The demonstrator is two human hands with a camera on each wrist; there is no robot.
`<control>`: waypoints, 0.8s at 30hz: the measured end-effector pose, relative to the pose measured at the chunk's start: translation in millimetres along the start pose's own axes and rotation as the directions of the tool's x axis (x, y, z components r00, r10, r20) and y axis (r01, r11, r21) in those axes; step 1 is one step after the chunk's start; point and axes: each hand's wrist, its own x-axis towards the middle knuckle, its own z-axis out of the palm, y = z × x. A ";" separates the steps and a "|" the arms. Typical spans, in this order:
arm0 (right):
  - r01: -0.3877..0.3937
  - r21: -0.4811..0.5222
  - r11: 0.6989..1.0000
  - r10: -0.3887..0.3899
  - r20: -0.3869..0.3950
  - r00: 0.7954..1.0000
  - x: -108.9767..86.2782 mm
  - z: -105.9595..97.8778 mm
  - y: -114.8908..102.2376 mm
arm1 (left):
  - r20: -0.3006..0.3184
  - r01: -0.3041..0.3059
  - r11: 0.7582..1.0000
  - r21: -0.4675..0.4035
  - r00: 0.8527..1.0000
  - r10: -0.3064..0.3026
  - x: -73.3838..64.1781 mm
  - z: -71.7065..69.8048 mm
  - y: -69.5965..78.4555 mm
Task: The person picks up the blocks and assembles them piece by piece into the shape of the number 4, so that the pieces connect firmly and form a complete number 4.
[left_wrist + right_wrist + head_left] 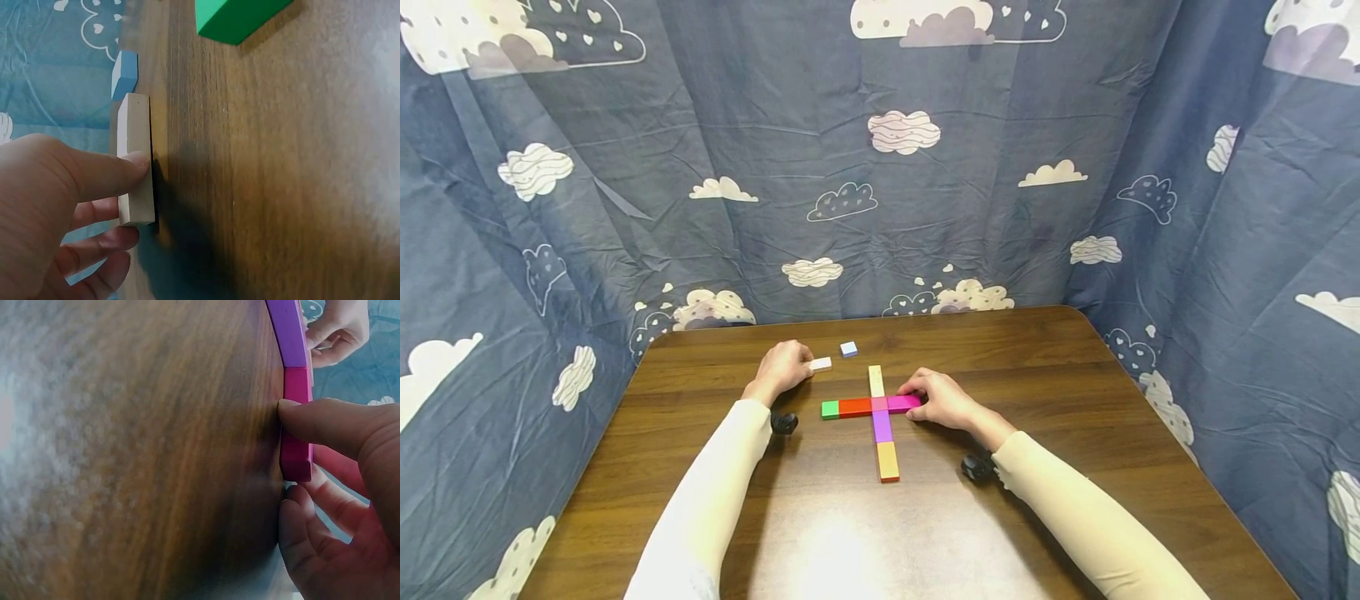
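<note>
My left hand [781, 367] pinches a pale wooden block [822, 364] at the table's back left. In the left wrist view its thumb lies on the near long side of the block [139, 128], with fingers behind. Just beyond sits a small light-blue block [848, 349]. My right hand [947, 402] grips a magenta block [901, 403], the right arm of a flat cross of blocks. A pink block [879, 403] forms the centre. Red [855, 407] and green [830, 410] blocks extend left, a pale yellow block [876, 382] back, and purple [882, 427] and orange [887, 462] blocks toward me.
Everything lies on a dark wooden table [1045, 358] with rounded back corners. A blue curtain [760, 125] with cloud prints hangs behind it and along both sides. Black devices [976, 467] show beneath the wrists.
</note>
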 end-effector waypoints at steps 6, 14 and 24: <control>-0.002 -0.010 1.000 0.002 0.004 1.000 0.1 -0.5 -1.5 | 0.017 0.037 0.998 -0.042 0.999 -0.037 -5.3 -0.2 7.8; -0.001 -0.010 1.000 0.001 0.004 1.000 0.4 0.4 0.6 | 0.036 0.083 0.993 -0.089 0.996 -0.080 -9.9 0.8 16.2; 0.001 -0.012 1.000 -0.001 -0.002 1.000 0.3 0.5 0.4 | 0.059 0.068 0.992 -0.110 0.996 -0.061 -17.6 3.7 24.1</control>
